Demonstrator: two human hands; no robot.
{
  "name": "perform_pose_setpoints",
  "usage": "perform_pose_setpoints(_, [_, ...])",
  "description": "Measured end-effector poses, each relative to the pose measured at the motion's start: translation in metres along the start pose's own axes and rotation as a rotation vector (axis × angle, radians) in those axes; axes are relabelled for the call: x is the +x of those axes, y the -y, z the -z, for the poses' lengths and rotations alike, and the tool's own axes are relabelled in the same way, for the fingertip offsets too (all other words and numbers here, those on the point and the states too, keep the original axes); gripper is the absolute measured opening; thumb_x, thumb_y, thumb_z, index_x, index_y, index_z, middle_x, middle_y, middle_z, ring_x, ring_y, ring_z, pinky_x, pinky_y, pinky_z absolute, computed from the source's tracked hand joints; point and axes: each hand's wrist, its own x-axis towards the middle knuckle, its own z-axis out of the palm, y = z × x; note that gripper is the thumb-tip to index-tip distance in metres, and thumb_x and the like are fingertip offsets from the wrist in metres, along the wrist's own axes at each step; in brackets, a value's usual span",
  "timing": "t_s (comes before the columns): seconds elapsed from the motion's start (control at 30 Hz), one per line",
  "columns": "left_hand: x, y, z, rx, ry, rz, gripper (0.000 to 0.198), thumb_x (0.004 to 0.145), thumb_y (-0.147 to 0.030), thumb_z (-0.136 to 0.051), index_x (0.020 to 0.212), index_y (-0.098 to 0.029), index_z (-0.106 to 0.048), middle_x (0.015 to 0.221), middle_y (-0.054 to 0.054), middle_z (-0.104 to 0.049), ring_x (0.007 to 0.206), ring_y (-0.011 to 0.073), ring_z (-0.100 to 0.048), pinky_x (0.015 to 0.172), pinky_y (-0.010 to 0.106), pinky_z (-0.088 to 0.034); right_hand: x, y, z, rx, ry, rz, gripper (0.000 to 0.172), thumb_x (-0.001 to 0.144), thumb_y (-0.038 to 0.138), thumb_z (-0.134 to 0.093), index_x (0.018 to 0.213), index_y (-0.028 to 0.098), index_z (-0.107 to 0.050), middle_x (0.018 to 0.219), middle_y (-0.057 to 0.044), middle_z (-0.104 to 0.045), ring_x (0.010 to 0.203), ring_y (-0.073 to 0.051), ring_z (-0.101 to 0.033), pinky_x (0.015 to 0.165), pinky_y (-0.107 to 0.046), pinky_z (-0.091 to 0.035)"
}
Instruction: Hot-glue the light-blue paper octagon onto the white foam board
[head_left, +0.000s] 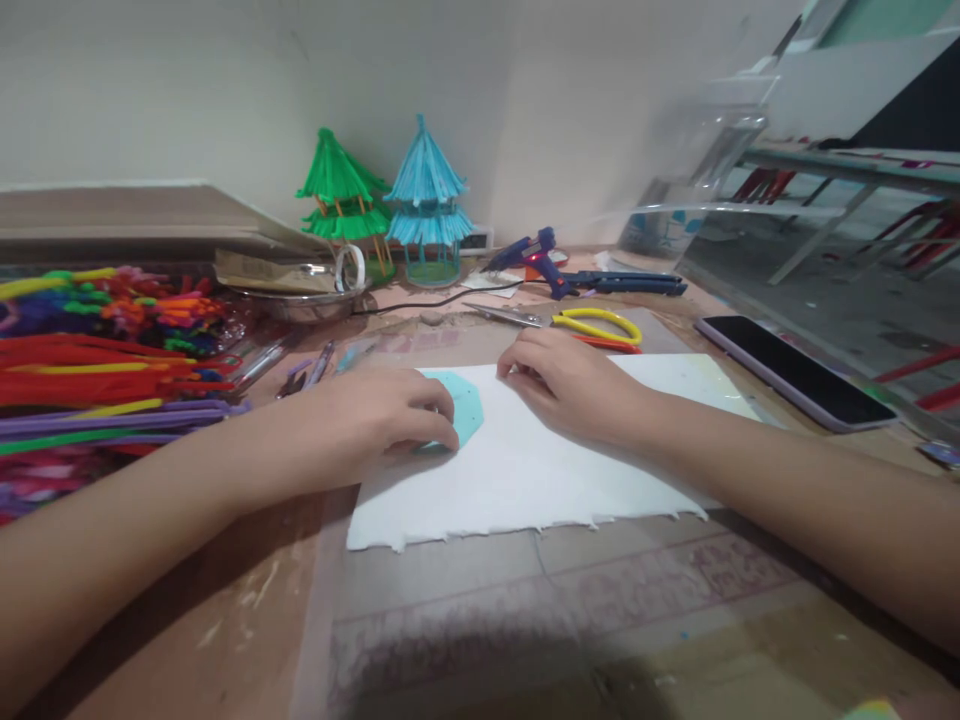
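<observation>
A white foam sheet [540, 470] with a ragged near edge lies flat in front of me. On its left part rests a teal piece with cut corners [468, 408], partly covered by my left hand [397, 410]. The fingers of that hand are bent over the piece, thumb and fingertips pressing on it. My right hand [566, 380] lies across the sheet's far edge, fingers curled down at that edge; its fingertips are partly hidden. Just beyond it are scissors with yellow handles [600, 322].
Bundles of coloured pipe cleaners [97, 370] fill the left side. A metal bowl [292, 300], a green pagoda model [337, 200] and a blue one [426, 195] stand at the back. A blue glue gun [536, 255] with its cable is behind the scissors. A phone [795, 370] lies right.
</observation>
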Motion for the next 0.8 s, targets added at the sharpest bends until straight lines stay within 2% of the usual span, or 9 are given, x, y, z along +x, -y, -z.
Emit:
perform_pose_setpoints(0.17, [0.001,-0.011,0.007,0.121,0.081,0.019,0.030,0.095,-0.011,-0.051,0.105,-0.026,-0.075,0.107,0.006,-0.074,0.090,0.0210,-0.069,0.079,0.032,-0.050,0.000,0.000,0.000,-0.001,-0.002,0.003,0.020,0.095,0.015,-0.048,0.094,0.019,-0.068,0.096,-0.010,-0.069,0.094,-0.024,-0.063,0.085,-0.037,-0.048])
perform_pose_setpoints(0.3, [0.001,-0.004,0.004,-0.034,0.015,0.043,0.024,0.098,-0.018,-0.050,0.097,-0.022,-0.074,0.101,0.004,-0.076,0.089,0.0179,-0.069,0.079,0.027,-0.049,0.000,-0.001,0.000,-0.001,-0.010,0.015,0.021,0.095,0.016,-0.047,0.094,0.018,-0.067,0.096,-0.010,-0.069,0.093,-0.024,-0.062,0.085,-0.036,-0.047])
perform_pose_setpoints(0.43, [0.002,0.004,-0.005,-0.186,-0.069,0.182,0.020,0.096,-0.025,-0.054,0.093,-0.021,-0.073,0.094,0.002,-0.076,0.085,0.0159,-0.068,0.077,0.025,-0.048,0.000,-0.002,-0.001,0.009,-0.024,0.029,0.020,0.094,0.015,-0.047,0.094,0.018,-0.067,0.095,-0.010,-0.069,0.091,-0.024,-0.062,0.083,-0.037,-0.047])
perform_pose_setpoints(0.57, [0.007,0.002,-0.013,-0.285,-0.136,0.329,0.019,0.091,-0.033,-0.060,0.086,-0.020,-0.073,0.089,0.002,-0.074,0.085,0.0174,-0.066,0.080,0.029,-0.047,-0.001,-0.002,-0.002,0.015,-0.036,0.044,0.021,0.093,0.014,-0.047,0.093,0.018,-0.067,0.094,-0.011,-0.069,0.091,-0.024,-0.061,0.082,-0.037,-0.046])
perform_pose_setpoints(0.67, [0.011,-0.002,-0.016,-0.344,-0.105,0.433,0.018,0.084,-0.038,-0.064,0.086,-0.021,-0.072,0.089,0.001,-0.074,0.087,0.0192,-0.065,0.082,0.031,-0.047,-0.001,-0.003,-0.002,0.009,-0.031,0.046,0.020,0.094,0.015,-0.047,0.094,0.018,-0.067,0.094,-0.011,-0.069,0.091,-0.025,-0.061,0.081,-0.037,-0.045])
perform_pose_setpoints(0.8, [0.016,-0.003,-0.017,-0.391,-0.052,0.492,0.019,0.081,-0.034,-0.059,0.086,-0.021,-0.071,0.089,0.001,-0.073,0.085,0.0186,-0.064,0.078,0.029,-0.046,0.000,-0.003,-0.002,-0.004,-0.029,0.044,0.020,0.094,0.016,-0.047,0.093,0.018,-0.066,0.093,-0.011,-0.068,0.089,-0.024,-0.061,0.080,-0.035,-0.045])
